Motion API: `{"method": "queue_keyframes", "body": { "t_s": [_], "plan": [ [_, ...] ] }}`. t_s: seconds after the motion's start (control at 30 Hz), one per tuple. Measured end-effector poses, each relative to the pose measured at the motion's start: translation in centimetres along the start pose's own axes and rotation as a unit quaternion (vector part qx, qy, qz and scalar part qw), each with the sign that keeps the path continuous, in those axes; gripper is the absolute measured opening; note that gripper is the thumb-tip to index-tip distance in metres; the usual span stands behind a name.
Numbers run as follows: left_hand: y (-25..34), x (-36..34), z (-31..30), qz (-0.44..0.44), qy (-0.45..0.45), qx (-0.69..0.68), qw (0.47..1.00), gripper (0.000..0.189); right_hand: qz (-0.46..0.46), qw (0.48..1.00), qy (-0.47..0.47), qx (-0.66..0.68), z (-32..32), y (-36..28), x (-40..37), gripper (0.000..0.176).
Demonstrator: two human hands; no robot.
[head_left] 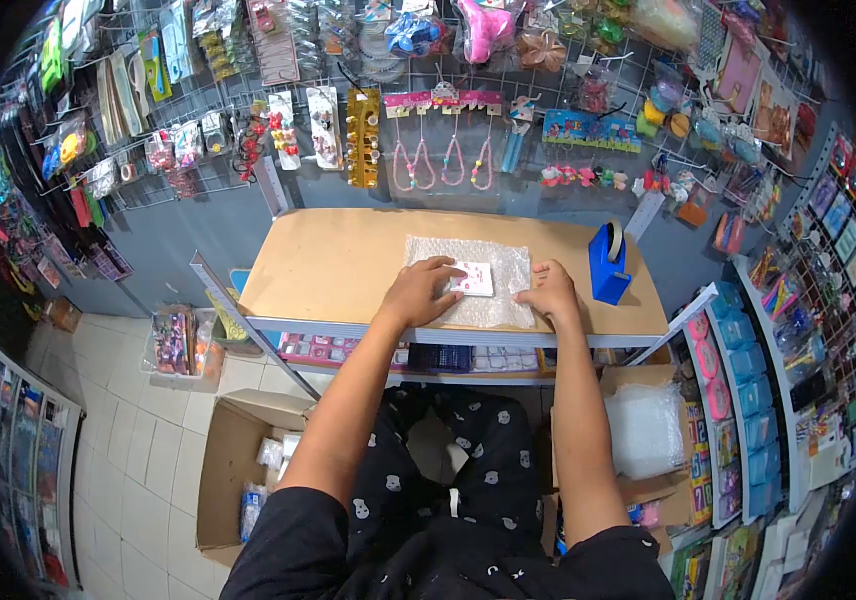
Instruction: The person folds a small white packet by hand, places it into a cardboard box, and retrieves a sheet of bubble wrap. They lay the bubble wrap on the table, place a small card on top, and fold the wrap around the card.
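A sheet of bubble wrap (428, 248) lies spread on the wooden table (318, 260). On top of it rests a small white box (478, 279) with pink printing. My left hand (422, 290) lies over the left part of the wrap, its fingers apart and the fingertips at the box's left edge. At the right edge of the wrap is my right hand (551, 291), thumb and fingers bent around that edge and pinching it. The box and my right hand do not touch.
A blue tape dispenser (609, 270) stands on the table's right side. Hanging goods cover the wire rack (328, 75) behind. An open cardboard box (221, 470) sits on the floor at left; another carton (638, 376) with white wrap is at right.
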State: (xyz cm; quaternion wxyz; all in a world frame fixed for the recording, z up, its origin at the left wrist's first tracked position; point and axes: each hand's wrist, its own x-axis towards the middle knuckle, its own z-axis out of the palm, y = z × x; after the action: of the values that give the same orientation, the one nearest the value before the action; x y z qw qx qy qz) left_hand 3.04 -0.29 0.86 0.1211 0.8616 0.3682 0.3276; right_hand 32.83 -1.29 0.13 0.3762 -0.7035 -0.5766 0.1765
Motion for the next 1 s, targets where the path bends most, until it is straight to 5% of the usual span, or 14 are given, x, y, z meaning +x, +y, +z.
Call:
{"method": "queue_keyframes", "body": {
  "t_s": [0.2, 0.4, 0.6, 0.93, 1.0],
  "plan": [
    [0.0, 0.0, 0.0, -0.019, -0.021, -0.001, 1.000, 0.037, 0.095, 0.969, -0.099, 0.206, -0.8, -0.4, 1.1, 0.060],
    [-0.2, 0.1, 0.1, -0.005, -0.012, 0.007, 1.000, 0.038, 0.018, 0.913, -0.097, 0.396, 0.9, -0.3, 2.7, 0.047],
    [0.3, 0.0, -0.4, -0.021, -0.012, -0.011, 1.000, 0.038, -0.023, 0.898, -0.167, 0.407, 3.6, -3.9, 2.2, 0.044],
    [0.1, 0.0, -0.2, -0.011, 0.008, -0.011, 1.000, 0.041, -0.084, 0.970, -0.182, 0.136, 5.4, -5.9, 1.0, 0.037],
    [0.1, 0.0, -0.3, -0.017, -0.002, -0.007, 1.000, 0.044, -0.033, 0.950, -0.225, 0.215, 5.6, -5.1, 2.2, 0.037]
  ]
}}
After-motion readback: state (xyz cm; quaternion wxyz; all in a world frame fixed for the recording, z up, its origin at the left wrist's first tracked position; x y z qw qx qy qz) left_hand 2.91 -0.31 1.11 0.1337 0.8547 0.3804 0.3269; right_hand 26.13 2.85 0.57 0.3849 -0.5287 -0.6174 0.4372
